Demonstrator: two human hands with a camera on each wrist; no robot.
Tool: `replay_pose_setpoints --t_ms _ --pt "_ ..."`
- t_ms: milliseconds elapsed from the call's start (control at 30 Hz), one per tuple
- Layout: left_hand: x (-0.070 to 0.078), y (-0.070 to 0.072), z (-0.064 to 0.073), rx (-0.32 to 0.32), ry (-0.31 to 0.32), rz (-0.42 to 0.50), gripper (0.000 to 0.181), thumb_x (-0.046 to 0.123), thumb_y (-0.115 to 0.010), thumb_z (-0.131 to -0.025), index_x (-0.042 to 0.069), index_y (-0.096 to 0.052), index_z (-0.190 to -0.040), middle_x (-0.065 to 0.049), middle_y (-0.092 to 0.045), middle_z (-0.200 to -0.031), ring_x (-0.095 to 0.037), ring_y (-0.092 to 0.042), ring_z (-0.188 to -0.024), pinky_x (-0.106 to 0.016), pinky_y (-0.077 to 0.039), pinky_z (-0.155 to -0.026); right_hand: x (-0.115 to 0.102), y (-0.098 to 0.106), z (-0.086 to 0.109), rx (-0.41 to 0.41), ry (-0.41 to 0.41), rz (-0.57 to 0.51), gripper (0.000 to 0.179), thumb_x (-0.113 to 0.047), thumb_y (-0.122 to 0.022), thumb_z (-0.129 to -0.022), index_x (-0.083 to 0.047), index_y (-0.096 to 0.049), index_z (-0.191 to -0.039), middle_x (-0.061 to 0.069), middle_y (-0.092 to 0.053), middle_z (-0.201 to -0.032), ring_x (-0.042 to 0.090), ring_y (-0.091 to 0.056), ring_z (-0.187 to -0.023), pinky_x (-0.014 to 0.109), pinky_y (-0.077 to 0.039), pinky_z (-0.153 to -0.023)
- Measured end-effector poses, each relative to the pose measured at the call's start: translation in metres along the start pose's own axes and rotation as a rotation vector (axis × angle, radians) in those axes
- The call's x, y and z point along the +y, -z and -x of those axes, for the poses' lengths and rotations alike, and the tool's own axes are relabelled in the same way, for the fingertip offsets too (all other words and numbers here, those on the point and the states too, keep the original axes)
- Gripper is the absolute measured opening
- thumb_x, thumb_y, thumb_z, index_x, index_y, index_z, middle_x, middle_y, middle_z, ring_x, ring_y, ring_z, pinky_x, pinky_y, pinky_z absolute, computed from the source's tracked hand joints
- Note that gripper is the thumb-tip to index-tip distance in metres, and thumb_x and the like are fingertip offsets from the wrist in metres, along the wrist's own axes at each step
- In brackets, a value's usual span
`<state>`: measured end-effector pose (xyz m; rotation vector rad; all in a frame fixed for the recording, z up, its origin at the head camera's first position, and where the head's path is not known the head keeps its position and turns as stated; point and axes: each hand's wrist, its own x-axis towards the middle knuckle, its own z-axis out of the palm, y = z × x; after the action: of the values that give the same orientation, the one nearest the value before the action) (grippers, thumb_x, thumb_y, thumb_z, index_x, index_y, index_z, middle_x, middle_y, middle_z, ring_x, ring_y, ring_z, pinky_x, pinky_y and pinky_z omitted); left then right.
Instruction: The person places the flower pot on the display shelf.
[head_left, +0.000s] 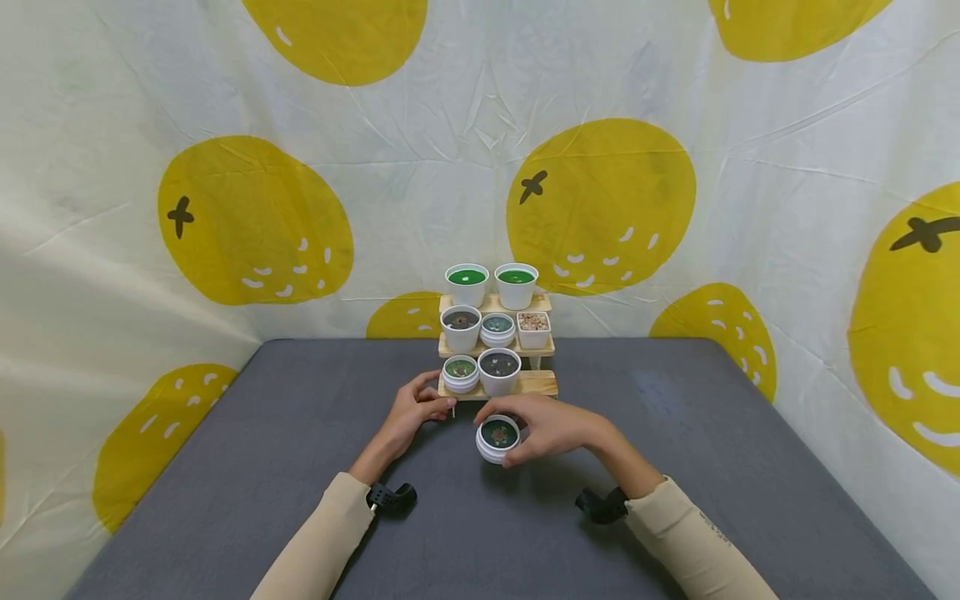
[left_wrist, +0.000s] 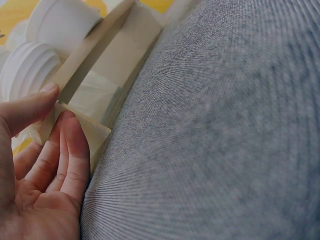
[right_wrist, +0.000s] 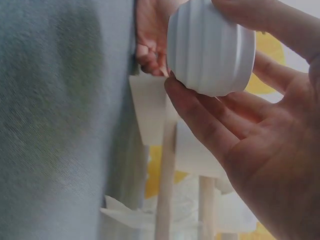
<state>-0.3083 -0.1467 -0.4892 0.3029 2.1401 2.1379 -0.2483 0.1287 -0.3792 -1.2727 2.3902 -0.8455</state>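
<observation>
My right hand (head_left: 555,423) grips a small ribbed white pot (head_left: 492,453) with a dark green, speckled top, held up in front of a tiered wooden stand (head_left: 542,383). In the right wrist view, thumb and fingers wrap the pot's ribbed side (right_wrist: 207,50). My left hand (head_left: 411,410) pinches the stand's front left corner, thumb on the shelf edge and fingertips against the pale support below (left_wrist: 95,132). On the lowest shelf, left to middle, sit a ribbed pot (head_left: 461,375) with a green speckled top and a smooth white cup (head_left: 499,373) with a dark top.
The middle shelf carries a dark-topped cup (head_left: 461,329), a ribbed pot (head_left: 497,330) and a square pot (head_left: 533,331) of pale bits. Two green-topped cups (head_left: 467,292) stand on the top shelf. A grey cloth-covered table (head_left: 300,425) meets a patterned curtain (head_left: 420,208) behind.
</observation>
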Motion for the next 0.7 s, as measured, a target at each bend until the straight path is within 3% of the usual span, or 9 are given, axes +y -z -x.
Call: replay_pose_setpoints --t_ms 200,400,500,700 --pt "0.0 0.0 0.001 -0.006 0.0 0.006 0.067 0.009 -0.079 -0.089 0.01 -0.05 -0.149 0.001 -0.071 -0.082 -0.014 -0.068 -0.078 -0.028 -0.06 -0.072 0.003 0.01 0.008 0.04 -0.004 0.012 0.059 -0.029 -0.085 -0.084 -0.021 -0.061 -0.137 -0.003 -0.065 -0.131 0.011 -0.06 -0.113 0.031 -0.05 -0.1" --pt "0.0 -0.001 0.001 0.001 -0.013 0.0 0.067 0.009 -0.079 -0.089 0.008 -0.049 -0.15 0.001 -0.071 -0.082 -0.013 -0.068 -0.078 -0.029 -0.06 -0.072 0.006 0.019 0.015 0.118 0.046 0.076 0.058 -0.027 -0.088 -0.082 -0.023 -0.063 -0.134 -0.006 -0.065 -0.129 0.014 -0.059 -0.115 0.032 -0.05 -0.1" --pt "0.0 -0.001 0.001 -0.001 -0.017 -0.002 0.068 0.009 -0.079 -0.09 0.007 -0.048 -0.151 0.002 -0.071 -0.082 -0.013 -0.068 -0.078 -0.029 -0.06 -0.071 0.006 0.023 0.018 0.129 0.044 0.047 0.058 -0.024 -0.088 -0.082 -0.02 -0.063 -0.135 -0.004 -0.065 -0.131 0.014 -0.059 -0.116 0.034 -0.051 -0.1" --pt "0.0 0.0 0.001 -0.007 -0.013 -0.005 0.068 0.008 -0.078 -0.09 0.007 -0.048 -0.151 0.002 -0.07 -0.082 -0.013 -0.067 -0.076 -0.028 -0.06 -0.071 0.005 0.032 0.024 0.131 -0.038 -0.035 0.063 -0.021 -0.087 -0.083 -0.014 -0.058 -0.14 0.0 -0.066 -0.133 0.018 -0.062 -0.116 0.05 -0.052 -0.102"
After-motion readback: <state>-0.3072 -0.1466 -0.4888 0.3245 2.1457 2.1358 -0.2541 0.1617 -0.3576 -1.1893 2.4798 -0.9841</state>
